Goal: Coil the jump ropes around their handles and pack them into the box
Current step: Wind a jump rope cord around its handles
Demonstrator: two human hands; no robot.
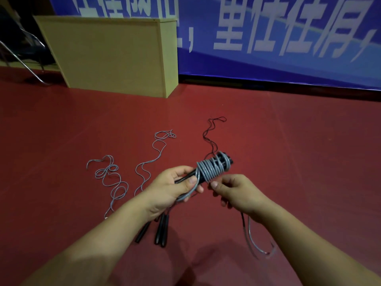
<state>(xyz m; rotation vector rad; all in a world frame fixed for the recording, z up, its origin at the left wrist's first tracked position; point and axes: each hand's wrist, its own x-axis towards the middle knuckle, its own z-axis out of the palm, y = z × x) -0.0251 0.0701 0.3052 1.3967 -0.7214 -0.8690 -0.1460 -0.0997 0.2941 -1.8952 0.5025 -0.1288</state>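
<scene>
Left hand [175, 187]: grips black handles [221, 159] wound with grey rope [209, 169], held above the floor [299, 151].
Right hand [235, 191]: pinches the loose rope end.
Floor: uncoiled ropes [112, 178], spare handles [161, 231].
Box [111, 52]: behind, well apart.

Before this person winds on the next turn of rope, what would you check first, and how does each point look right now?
1. Left hand grips the handles: ok.
2. Right hand pinches the free rope: ok.
3. Coil sits snug around the handles: ok, turns lie close together.
4. Rope tail hangs free of snags: cannot tell, it is blurred.
5. Other ropes on the floor stay out of the winding: ok, they lie apart.
6. Box ready for packing: cannot tell, none clearly in view.
</scene>
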